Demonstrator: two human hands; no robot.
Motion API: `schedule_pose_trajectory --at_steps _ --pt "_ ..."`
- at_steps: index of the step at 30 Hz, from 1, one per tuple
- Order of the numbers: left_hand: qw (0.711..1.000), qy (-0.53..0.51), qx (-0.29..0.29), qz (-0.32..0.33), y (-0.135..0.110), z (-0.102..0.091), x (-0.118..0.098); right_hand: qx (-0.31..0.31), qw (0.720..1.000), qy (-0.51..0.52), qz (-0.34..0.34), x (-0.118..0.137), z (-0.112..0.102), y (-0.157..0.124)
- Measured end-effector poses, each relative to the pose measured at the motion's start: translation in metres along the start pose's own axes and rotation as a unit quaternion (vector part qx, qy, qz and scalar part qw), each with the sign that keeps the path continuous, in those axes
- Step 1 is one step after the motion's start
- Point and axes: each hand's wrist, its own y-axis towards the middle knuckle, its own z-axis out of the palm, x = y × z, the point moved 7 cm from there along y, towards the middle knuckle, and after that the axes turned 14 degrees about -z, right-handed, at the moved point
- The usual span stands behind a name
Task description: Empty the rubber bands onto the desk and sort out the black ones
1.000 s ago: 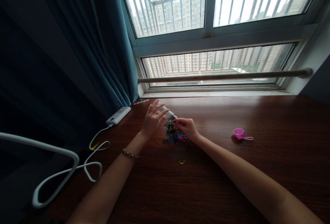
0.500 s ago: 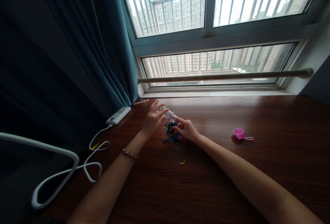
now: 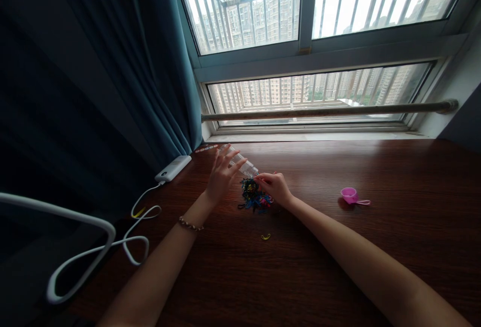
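A clear plastic bottle (image 3: 247, 168) lies tilted in my left hand (image 3: 221, 176), its mouth pointing down to the right. My left fingers are wrapped over its side. Below the mouth is a tangled pile of small coloured elastic bands (image 3: 251, 195), mostly dark and blue with some red and yellow. My right hand (image 3: 277, 188) is pinched at the mouth, right over the pile; what its fingertips hold is too small to tell. One yellow elastic band (image 3: 265, 237) lies apart, nearer to me.
A pink cup (image 3: 349, 195) with a loop handle stands to the right on the brown wooden table (image 3: 319, 267). At the left are a white power bank (image 3: 173, 168) and its white cable (image 3: 145, 240). A blue curtain (image 3: 165, 91) and a barred window rise behind.
My right fingers, spread over the pile before, have closed into a pinch at the bottle's mouth. More of the bottle shows now as my left fingers have shifted slightly.
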Motion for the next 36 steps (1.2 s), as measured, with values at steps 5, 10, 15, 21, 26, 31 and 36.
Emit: schedule_pose_trajectory --at_steps 5,10,15,21,26,31,36 --pt "0.999 -0.013 -0.018 -0.030 0.003 -0.006 0.002 -0.001 1.000 -0.021 -0.005 0.006 -0.007 0.003" --pt "0.998 0.001 -0.027 -0.065 0.004 -0.004 0.006 0.015 0.998 -0.058 -0.031 0.012 -0.020 0.015" --pt "0.992 -0.035 -0.034 -0.114 0.005 0.000 0.014 0.090 0.989 0.107 0.057 0.009 -0.032 0.028" --pt "0.988 -0.076 -0.026 -0.135 0.009 -0.005 0.013 0.317 0.905 0.254 0.127 0.071 -0.018 -0.037" --pt "0.988 -0.076 -0.020 -0.130 0.009 -0.013 -0.004 0.320 0.926 0.197 0.018 0.097 -0.012 -0.081" --pt "0.983 -0.105 -0.033 -0.145 0.007 -0.032 -0.024 0.237 0.953 0.188 0.010 0.052 -0.009 -0.049" --pt "0.974 -0.155 -0.018 -0.162 -0.003 -0.058 -0.034 0.148 0.968 0.197 0.046 0.022 -0.015 -0.020"
